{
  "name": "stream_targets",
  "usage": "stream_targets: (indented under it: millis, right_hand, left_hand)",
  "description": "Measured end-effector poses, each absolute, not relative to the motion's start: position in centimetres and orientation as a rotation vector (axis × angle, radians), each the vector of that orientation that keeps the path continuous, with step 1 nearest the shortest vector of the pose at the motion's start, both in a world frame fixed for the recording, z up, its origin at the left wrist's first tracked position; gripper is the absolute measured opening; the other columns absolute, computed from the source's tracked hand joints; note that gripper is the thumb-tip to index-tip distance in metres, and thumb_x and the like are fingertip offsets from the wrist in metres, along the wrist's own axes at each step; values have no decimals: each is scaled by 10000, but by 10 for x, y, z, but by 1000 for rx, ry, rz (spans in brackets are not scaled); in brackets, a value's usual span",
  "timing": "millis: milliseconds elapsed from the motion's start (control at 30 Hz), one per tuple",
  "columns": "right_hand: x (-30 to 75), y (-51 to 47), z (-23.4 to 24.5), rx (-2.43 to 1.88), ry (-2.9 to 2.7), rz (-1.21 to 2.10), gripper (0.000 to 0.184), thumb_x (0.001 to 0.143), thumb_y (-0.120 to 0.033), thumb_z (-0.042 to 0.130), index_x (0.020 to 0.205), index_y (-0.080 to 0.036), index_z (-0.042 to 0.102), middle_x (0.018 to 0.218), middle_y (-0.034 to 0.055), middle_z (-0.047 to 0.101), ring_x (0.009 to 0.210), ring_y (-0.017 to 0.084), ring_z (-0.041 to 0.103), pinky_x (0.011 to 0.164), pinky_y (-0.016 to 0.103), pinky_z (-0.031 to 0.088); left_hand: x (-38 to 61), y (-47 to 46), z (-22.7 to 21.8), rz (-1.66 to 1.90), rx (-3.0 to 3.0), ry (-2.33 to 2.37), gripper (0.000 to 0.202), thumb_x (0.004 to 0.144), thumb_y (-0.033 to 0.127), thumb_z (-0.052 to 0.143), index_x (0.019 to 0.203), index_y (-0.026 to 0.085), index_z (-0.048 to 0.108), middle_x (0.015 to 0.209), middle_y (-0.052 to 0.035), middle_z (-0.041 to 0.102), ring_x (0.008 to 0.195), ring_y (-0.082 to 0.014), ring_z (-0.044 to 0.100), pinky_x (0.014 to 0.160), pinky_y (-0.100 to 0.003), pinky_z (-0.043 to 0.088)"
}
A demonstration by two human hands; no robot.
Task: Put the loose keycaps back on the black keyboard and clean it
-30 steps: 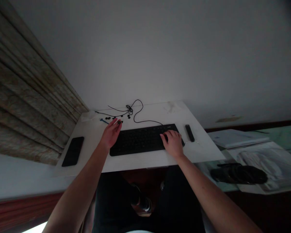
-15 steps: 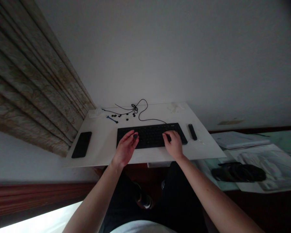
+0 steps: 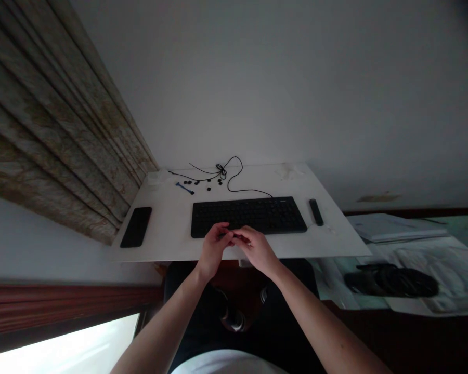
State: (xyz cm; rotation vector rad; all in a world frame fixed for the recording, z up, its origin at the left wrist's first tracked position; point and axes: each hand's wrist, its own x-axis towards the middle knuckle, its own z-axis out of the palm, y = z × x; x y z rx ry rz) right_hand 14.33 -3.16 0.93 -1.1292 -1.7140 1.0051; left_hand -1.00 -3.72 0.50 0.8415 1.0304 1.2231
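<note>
My left hand (image 3: 216,246) and my right hand (image 3: 254,246) meet at the fingertips over the front edge of a black keyboard (image 3: 253,210). A small dark keycap (image 3: 222,235) shows among the curled fingers of my left hand. My right thumb and fingers are pinched together against the left fingertips, and what lies between them is hidden. Beyond the keyboard, several loose black keycaps (image 3: 209,189) lie scattered near a blue stick-like tool (image 3: 184,188).
A black cable (image 3: 234,176) loops across the back of the white table (image 3: 167,228). At the left lies a black phone (image 3: 136,227). Right of the keyboard is a dark slim object (image 3: 316,212). A lower surface at the right carries a black bundle (image 3: 392,280).
My right hand has left the keyboard's right part and moved left to my left hand. My left hand has shifted slightly right and lower. The view has shifted a little.
</note>
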Motion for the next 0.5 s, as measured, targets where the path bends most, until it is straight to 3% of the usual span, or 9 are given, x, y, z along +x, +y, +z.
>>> stream_targets:
  millis: [167,300,500]
  right_hand:
    - [151,-35,6,-1226,-1397,1200,243,856,-447,689,933,-225,748,829,36,726,745,188,666,695,325,530]
    - [183,-37,0,-1328,-1042,1253,378,718,-533,799,879,-196,742,718,31,713,620,171,641,630,324,530]
    - [229,-41,-9,-1414,-738,1198,482,568,-536,896,859,-186,740,763,75,753,626,190,665,625,349,555]
  left_hand:
    - [-21,-33,0,1215,934,1121,316,841,451,716,1016,189,690,916,-53,669,729,-147,647,714,-307,533]
    - [-55,-18,-5,1283,1189,1360,243,872,393,667,1018,200,689,849,-35,666,778,-164,650,745,-298,527]
    - [-109,2,-18,1384,1570,1711,186,913,322,574,1014,210,682,997,-65,662,923,-190,647,842,-337,542]
